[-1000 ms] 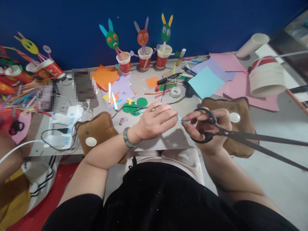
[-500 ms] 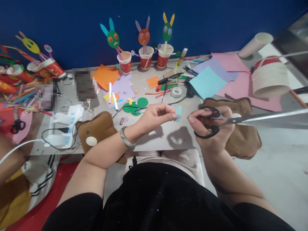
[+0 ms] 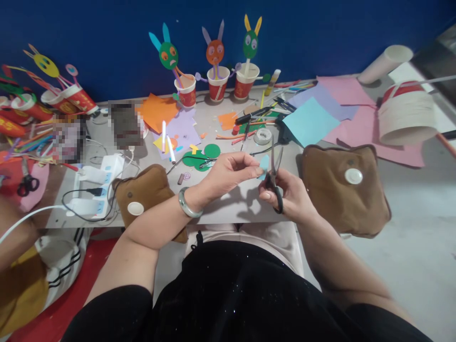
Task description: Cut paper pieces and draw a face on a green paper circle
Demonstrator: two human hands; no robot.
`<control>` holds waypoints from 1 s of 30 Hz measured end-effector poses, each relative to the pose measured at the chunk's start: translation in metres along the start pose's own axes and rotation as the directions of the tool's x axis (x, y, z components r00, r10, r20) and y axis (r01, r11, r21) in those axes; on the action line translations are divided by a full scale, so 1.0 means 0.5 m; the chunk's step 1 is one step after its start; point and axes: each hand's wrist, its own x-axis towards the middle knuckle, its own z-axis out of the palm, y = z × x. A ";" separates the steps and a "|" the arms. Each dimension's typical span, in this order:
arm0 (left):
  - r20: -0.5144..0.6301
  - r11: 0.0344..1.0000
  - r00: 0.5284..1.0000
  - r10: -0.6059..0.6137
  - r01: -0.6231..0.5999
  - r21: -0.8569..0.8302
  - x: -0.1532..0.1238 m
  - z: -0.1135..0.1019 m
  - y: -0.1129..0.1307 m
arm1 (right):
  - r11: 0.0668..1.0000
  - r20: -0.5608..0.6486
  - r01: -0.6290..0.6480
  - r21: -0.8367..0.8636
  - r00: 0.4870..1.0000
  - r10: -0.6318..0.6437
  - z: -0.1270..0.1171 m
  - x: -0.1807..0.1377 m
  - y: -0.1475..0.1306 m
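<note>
Scissors [image 3: 275,179] meet paper at the near edge of a cluttered craft counter [image 3: 235,211]. The person's right hand [image 3: 290,197] is closed through the black handles, with the slightly parted blades pointing toward 12 o'clock. The left hand [image 3: 228,173], a pale bangle [image 3: 187,204] on its wrist, pinches a small light-blue paper scrap [image 3: 264,163] between thumb and fingertips and holds it above the counter at the 9 o'clock side of the blades. Whether steel touches paper cannot be told. Two brown padded pouches lie on either side of the hands: the left pouch [image 3: 146,187] at 9 o'clock and the right pouch [image 3: 345,190] at 3 o'clock, each with a white round cap. Just past the left hand toward 11 o'clock lie green paper circles [image 3: 211,151], and a roll of tape [image 3: 262,137] sits at 12 o'clock. Further back, against the blue wall, three red paper cups [image 3: 217,88] carry long-eared paper faces on sticks. A light-blue sheet [image 3: 309,122] lies at 1 o'clock, partly over pink paper [image 3: 359,126], and a white power strip [image 3: 107,172] with plugged-in cables sits well off at 9 o'clock.
</note>
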 end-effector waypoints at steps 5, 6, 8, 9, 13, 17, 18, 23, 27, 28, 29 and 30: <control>-0.032 1.000 0.999 0.003 -0.003 -0.003 0.002 0.001 -0.004 | 0.997 0.026 -0.054 0.052 0.998 0.052 0.004 -0.003 0.001; -0.037 1.000 0.999 0.002 -0.002 -0.005 0.003 0.001 -0.004 | 0.996 0.025 -0.061 0.060 0.998 0.059 0.006 -0.003 0.002; -0.041 1.000 0.999 -0.001 0.001 -0.011 0.004 0.003 -0.002 | 0.995 0.021 -0.071 0.066 0.997 0.069 0.008 -0.004 0.004; -0.044 1.000 0.999 -0.001 0.000 -0.015 0.004 0.003 -0.002 | 0.995 0.019 -0.075 0.066 0.997 0.074 0.009 -0.004 0.006; -0.054 1.000 0.999 0.001 -0.002 -0.029 0.004 0.005 -0.001 | 0.992 0.027 -0.099 0.083 0.995 0.097 0.012 -0.006 0.009; -0.058 0.999 0.998 -0.007 0.004 -0.046 0.003 0.006 -0.001 | 0.985 0.034 -0.124 0.116 0.992 0.121 0.014 -0.004 0.008; -0.057 0.999 0.998 -0.007 0.005 -0.044 0.003 0.007 -0.001 | 0.984 0.033 -0.127 0.121 0.992 0.124 0.015 -0.003 0.008; -0.044 1.000 0.999 0.004 -0.004 -0.008 0.003 0.006 -0.003 | 0.985 0.033 -0.126 0.119 0.992 0.123 0.016 -0.001 0.006; -0.034 0.999 0.999 0.023 -0.022 0.027 0.003 0.002 -0.006 | 0.984 0.038 -0.128 0.121 0.992 0.124 0.017 -0.001 0.003; -0.031 0.999 0.999 0.028 -0.027 0.032 0.003 0.001 -0.007 | 0.984 0.039 -0.131 0.124 0.991 0.127 0.018 -0.001 0.003; -0.029 0.999 0.999 0.033 -0.032 0.038 0.003 0.001 -0.007 | 0.983 0.040 -0.134 0.127 0.991 0.130 0.018 -0.001 0.002; -0.028 0.998 0.999 0.037 -0.036 0.042 0.004 0.000 -0.008 | 0.982 0.040 -0.137 0.130 0.990 0.133 0.019 -0.001 0.001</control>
